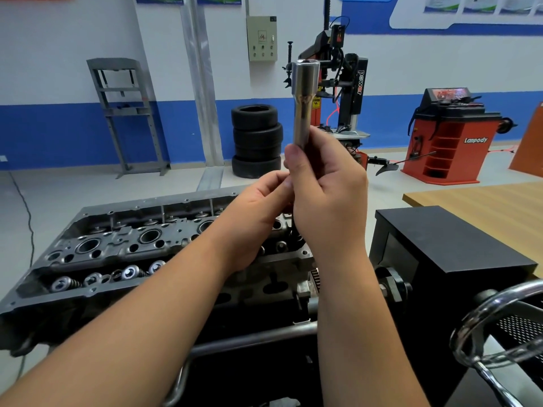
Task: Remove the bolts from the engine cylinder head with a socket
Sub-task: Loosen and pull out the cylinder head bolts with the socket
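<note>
A long chrome socket (303, 101) stands upright in front of me, its open end on top. My right hand (329, 198) grips its lower part with curled fingers. My left hand (255, 218) pinches something at the socket's bottom end; what it pinches is hidden by the fingers. Both hands hover above the right end of the grey engine cylinder head (123, 245), which lies on a stand with open bores and valve springs (129, 273) showing along its near side.
A black box (458, 251) stands right of the head, with a chrome handwheel (499, 321) at the lower right. A wooden table (482, 201) lies behind it. Stacked tyres (257, 141), a tyre changer (346, 92) and a red wheel balancer (452, 142) stand along the far wall.
</note>
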`<state>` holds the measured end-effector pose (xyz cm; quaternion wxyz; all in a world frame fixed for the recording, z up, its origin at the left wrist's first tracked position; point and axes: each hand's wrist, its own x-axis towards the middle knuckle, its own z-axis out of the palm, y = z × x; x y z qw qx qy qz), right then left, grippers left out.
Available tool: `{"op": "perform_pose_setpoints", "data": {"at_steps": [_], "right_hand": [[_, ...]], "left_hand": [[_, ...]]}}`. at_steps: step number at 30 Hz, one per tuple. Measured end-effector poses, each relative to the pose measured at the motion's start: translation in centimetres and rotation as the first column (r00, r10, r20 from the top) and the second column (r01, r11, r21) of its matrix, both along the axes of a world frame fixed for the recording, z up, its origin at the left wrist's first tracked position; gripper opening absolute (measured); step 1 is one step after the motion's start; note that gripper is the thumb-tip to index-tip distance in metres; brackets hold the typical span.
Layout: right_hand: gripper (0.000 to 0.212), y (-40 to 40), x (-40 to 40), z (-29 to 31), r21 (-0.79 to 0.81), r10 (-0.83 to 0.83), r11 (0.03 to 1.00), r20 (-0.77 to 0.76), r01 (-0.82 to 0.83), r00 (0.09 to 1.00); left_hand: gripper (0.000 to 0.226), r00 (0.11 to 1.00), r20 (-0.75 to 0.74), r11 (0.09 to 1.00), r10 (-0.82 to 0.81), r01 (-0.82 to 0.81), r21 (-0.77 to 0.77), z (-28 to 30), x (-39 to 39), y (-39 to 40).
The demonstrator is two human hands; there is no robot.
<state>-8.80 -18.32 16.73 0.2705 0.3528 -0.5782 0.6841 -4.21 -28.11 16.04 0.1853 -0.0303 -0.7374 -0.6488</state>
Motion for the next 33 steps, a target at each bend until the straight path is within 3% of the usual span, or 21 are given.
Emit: {"op": "perform_pose_setpoints", "data": {"at_steps": [6, 9, 14, 18, 27, 33], "right_hand": [[0.039, -0.05, 0.08, -0.04, 0.018, 0.080, 0.997, 0.013, -0.081, 0.997], [0.037, -0.04, 0.10, 0.12, 0.011, 0.048, 0.999, -0.011, -0.048, 0.999], [0.032, -0.48, -0.09, -0.17, -0.056, -0.021, 0.998, -0.014, 0.020, 1.000], [0.041, -0.77, 0.20, -0.36, -0.052, 0.062, 0.997, 0.021, -0.060, 0.998], [0.027, -0.72, 0.09, -0.24, -0.049, -0.017, 0.999, -0.006, 0.017, 1.000], [0.040, -0.69, 0.08, -0.30, -0.041, 0.066, 0.997, 0.025, -0.065, 0.998]], "left_hand": [[0.039, 1.000, 0.022, 1.000, -0.019, 0.019, 0.000, 0.17, 0.12, 0.01], [0.033, 1.000, 0.014, 1.000, -0.022, 0.022, 0.004, 0.16, 0.08, 0.00], [0.042, 1.000, 0.010, 1.000, 0.002, -0.002, 0.009, 0.09, -0.06, 0.03], [0.041, 0.999, 0.036, 1.000, -0.012, 0.011, 0.024, 0.11, -0.08, -0.18], [0.041, 1.000, 0.012, 1.000, -0.014, 0.014, 0.007, 0.03, -0.17, -0.23], [0.030, 0.999, 0.019, 0.999, -0.051, 0.050, 0.018, -0.10, -0.25, -0.34]]}}
